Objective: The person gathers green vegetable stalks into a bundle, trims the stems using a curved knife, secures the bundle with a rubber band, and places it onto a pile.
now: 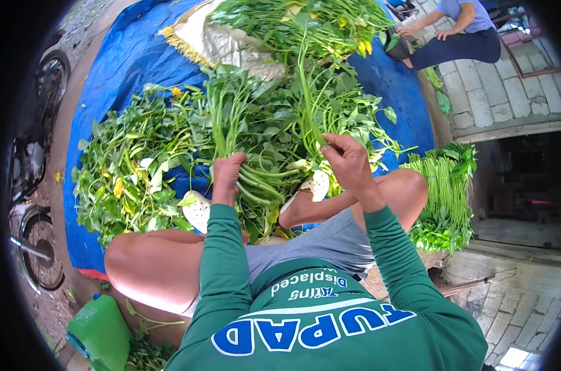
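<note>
My left hand [228,172] is closed around the lower stems of a bunch of water spinach [223,123], its leaves pointing away from me. To the right, my right hand [348,162] pinches a long water spinach stem [307,108] near its lower end; whether it is one stem or a few together I cannot tell. Under and between both hands lies a loose heap of leafy stems [271,176], some hanging below my left fist. Yellowed leaves and trimmings [129,179] spread to the left.
A blue tarp [116,68] lies beneath the greens, with a pale sack [221,43] and another heap of greens [262,15] farther back. Upright bundled stems [441,195] stand by my right knee. A green container [101,331] is at lower left. Another person [463,34] sits at upper right.
</note>
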A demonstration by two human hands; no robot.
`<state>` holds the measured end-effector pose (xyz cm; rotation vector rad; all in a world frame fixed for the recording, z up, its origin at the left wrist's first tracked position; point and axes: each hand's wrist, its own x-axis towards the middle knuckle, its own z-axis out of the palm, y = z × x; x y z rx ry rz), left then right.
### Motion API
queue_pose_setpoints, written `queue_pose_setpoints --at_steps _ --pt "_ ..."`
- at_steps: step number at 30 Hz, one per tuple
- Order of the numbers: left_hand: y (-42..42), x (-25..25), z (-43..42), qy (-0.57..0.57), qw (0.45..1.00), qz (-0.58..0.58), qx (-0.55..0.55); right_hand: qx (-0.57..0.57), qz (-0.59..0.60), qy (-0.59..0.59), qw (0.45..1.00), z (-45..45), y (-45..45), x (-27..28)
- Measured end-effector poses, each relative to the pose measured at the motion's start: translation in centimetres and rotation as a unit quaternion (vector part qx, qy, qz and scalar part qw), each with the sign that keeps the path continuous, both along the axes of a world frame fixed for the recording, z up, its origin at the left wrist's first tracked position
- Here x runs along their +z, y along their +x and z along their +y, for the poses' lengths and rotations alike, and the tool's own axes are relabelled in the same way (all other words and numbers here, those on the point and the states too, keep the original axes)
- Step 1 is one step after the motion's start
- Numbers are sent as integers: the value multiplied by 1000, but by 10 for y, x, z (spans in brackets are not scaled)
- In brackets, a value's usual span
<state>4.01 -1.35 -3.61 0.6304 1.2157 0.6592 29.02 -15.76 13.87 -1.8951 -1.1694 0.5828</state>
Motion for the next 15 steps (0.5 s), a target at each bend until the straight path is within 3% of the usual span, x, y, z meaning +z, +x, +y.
queue_pose_setpoints --at_steps 3,6,9,12,15 --pt "7 2 -9 -36 998 -41 17 73 -92 -77 990 10 -34 -18" --pt "5 -44 -18 -100 981 -168 3 140 7 -260 955 13 -62 -76" --pt "-5 -63 -35 -188 956 -223 -19 179 83 -291 936 3 -73 -124" --pt "-4 -72 -49 -258 937 -236 -13 196 63 -317 926 -6 -65 -155" --pt "3 -83 -62 -158 965 -194 78 252 18 -275 928 -10 -67 -165"
